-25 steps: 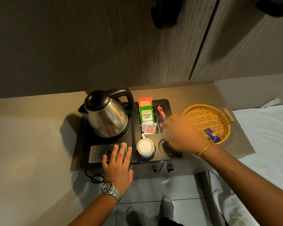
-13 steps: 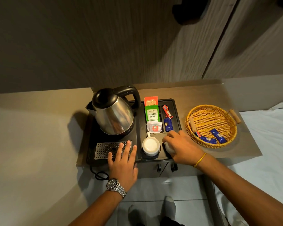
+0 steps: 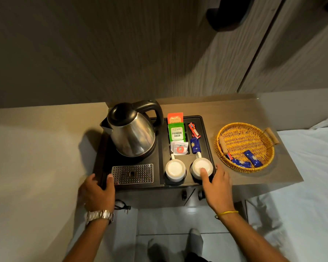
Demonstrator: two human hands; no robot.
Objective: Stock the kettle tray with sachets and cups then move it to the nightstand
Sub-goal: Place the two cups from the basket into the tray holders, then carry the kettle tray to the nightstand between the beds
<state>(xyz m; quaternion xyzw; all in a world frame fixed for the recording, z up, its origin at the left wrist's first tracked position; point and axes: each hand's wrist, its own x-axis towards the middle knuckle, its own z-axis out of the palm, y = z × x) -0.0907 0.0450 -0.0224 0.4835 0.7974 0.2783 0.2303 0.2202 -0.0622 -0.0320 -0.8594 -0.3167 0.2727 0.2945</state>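
The black kettle tray point(image 3: 205, 140) lies on a brown counter point(image 3: 235, 108) and carries a steel kettle point(image 3: 133, 137). Its compartments hold a green tea sachet point(image 3: 176, 133), an orange one point(image 3: 175, 117), a white one point(image 3: 180, 148), a red one point(image 3: 193, 129) and a blue one point(image 3: 195, 145). Two white cups point(image 3: 175, 168) point(image 3: 199, 164) sit upside down in the front wells. My left hand point(image 3: 97, 190) curls around the tray's front left corner, thumb on top. My right hand point(image 3: 217, 186) lies spread at the front right corner, thumb on the right cup.
A round wicker basket point(image 3: 244, 125) with a few blue sachets point(image 3: 251, 157) stands right of the tray. White bedding point(image 3: 311, 167) lies beyond the counter's right edge. The kettle's plug point(image 3: 124, 207) hangs below the front edge. A dark wood wall rises behind.
My right hand set a second cup into the right well and now rests at that corner. My left hand slid from the drip grate to the tray's front left corner.
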